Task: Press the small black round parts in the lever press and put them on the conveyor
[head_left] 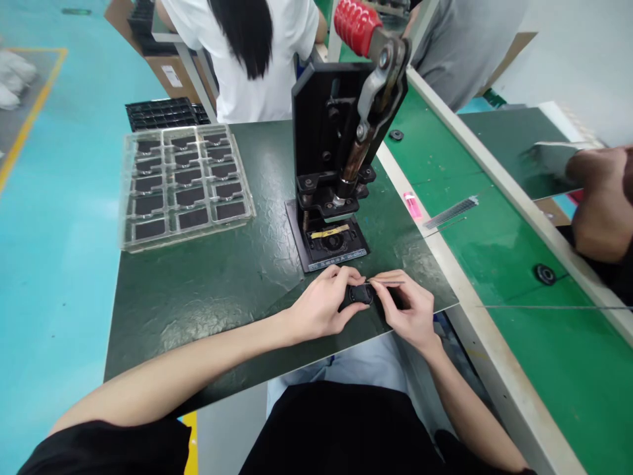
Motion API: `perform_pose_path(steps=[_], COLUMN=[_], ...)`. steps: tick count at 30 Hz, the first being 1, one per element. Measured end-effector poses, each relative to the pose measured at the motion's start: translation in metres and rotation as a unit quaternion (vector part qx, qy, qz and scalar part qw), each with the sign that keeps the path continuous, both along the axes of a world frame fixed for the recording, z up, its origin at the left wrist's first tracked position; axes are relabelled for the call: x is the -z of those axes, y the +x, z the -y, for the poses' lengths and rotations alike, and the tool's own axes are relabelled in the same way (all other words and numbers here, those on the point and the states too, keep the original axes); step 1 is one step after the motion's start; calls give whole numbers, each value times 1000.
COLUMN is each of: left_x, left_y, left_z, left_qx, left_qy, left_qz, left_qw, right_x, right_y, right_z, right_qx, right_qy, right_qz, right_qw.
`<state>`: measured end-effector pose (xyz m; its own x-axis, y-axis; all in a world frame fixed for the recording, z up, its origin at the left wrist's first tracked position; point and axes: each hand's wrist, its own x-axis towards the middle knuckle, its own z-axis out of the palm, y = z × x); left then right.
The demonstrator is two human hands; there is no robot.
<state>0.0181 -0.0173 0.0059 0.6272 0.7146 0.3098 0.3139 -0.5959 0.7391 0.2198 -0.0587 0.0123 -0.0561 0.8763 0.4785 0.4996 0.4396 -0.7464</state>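
Near the front edge of the green table, my left hand (329, 300) grips a small black rounded plastic part (361, 294) between thumb and fingers. My right hand (405, 307) pinches a thin, straight grey rod-like tool (395, 283). Its tip lies at the upper right edge of the black part; whether the two touch I cannot tell. Just beyond my hands stands a black hand press (324, 138) with a red lever grip (357, 28). In its base, a fixture (332, 243) with a round recess carries a strip of yellow tape.
On the left of the table (208, 290) lies a clear tray (246, 191) with several dark flat pieces. To the right runs a green conveyor (519, 369) bearing black round parts (544, 274) and a striped strip (451, 212). A co-worker's hand (601, 198) is at far right; another person sits ahead.
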Motion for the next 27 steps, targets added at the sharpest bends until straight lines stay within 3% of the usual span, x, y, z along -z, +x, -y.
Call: perform_pose_path(steps=[5, 10, 14, 16, 19, 22, 24, 27], left_x=[-1, 0, -1, -2, -4, -8, -10, -13], left_y=[0, 0, -2, -2, -1, 1, 2, 1], left_z=[0, -2, -3, -3, -1, 1, 3, 8], left_qx=[1, 2, 12, 13, -7, -50, -65, -20], left_qy=[-21, -23, -32, -41, -44, -17, 33, 159], left_qz=[-3, 1, 20, 24, 28, 50, 79, 101], left_qw=[1000, 1000, 999, 999, 999, 997, 994, 982], right_x=[2, 2, -3, -9, -17, -20, -18, -17], right_y=[0, 8, 7, 7, 11, 19, 23, 27], right_z=[1, -6, 1, 8, 14, 9, 2, -7], right_qx=[14, 132, 178, 144, 26, -71, -109, -153], right_qy=[-41, -57, -33, -19, -24, -47, -41, -43], right_qz=[-78, -206, -157, -96, 12, 136, 191, 219], right_qw=[996, 968, 971, 985, 999, 987, 975, 963])
